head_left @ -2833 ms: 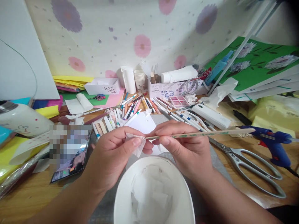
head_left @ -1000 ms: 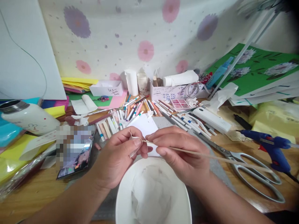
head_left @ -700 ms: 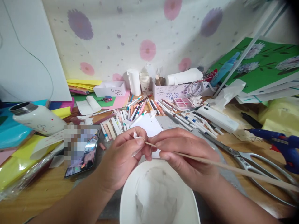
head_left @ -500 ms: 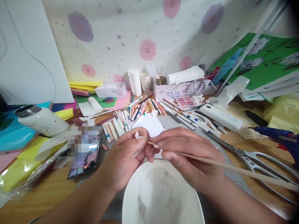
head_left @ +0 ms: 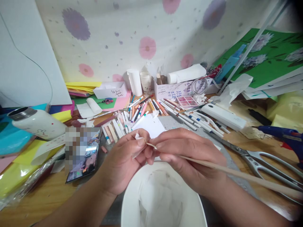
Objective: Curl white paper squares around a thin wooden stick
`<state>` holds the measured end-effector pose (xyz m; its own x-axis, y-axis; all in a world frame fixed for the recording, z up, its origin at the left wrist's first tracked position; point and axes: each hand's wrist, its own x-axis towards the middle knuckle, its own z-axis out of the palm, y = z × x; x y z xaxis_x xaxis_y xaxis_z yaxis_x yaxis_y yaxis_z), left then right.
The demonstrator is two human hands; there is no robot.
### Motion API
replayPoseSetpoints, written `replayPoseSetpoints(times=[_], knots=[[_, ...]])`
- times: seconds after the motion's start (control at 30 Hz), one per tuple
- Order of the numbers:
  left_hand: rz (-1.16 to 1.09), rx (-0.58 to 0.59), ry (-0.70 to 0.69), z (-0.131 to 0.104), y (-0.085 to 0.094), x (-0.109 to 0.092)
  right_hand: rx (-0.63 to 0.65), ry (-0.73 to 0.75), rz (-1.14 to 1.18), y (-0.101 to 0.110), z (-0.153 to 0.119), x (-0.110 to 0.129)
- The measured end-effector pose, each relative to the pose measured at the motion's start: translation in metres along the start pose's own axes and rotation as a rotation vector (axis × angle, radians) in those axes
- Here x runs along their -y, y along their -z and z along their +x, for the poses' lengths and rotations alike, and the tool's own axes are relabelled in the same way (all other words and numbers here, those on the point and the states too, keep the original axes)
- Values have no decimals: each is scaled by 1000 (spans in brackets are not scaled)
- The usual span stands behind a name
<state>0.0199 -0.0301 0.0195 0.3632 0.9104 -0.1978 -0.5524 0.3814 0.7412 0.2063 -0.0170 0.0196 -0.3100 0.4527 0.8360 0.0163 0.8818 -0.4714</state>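
Note:
My left hand (head_left: 127, 157) pinches a small piece of white paper (head_left: 137, 152) at the near end of a thin tan stick. The fingers of my right hand (head_left: 191, 154) close round that stick (head_left: 217, 167), which slants down to the right past my wrist. Its tip lies between the two hands, close to the left thumb. Right below the hands stands a white bin (head_left: 132, 201) with crumpled white paper inside. What the curled left fingers cover underneath cannot be seen.
Markers (head_left: 142, 110) lie scattered behind my hands. Large scissors (head_left: 251, 157) and a blue glue gun (head_left: 281, 132) are at right. A phone (head_left: 91, 154) and a white bottle (head_left: 38, 123) stand at left. A white box (head_left: 172, 90) sits at the back.
The view has shifted slightly, so the table things appear a little further left. Both hands keep their hold on the paper and stick, nearly in the same pose.

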Motion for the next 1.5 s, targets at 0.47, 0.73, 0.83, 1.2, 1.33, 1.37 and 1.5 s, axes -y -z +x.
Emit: replayPoseSetpoints(times=[0.47,0.73,0.83,1.2,1.33,1.37,1.5], knots=[[19,-8,1,0,0,0,-24,-5,-24,-2,-1,1],[15,-14,5,-1,1,-1,-41,8,19,-3,1,1],[10,-19,5,-1,0,0,-36,1,32,-2,0,1],[3,18,6,1,3,-1,-13,10,17,-2,3,3],[0,4,8,0,2,-1,-7,2,-4,-1,2,1],[5,3,8,0,1,-1,-9,11,-10,0,1,1],[21,-23,11,-1,1,1,-13,13,-23,0,1,1]])
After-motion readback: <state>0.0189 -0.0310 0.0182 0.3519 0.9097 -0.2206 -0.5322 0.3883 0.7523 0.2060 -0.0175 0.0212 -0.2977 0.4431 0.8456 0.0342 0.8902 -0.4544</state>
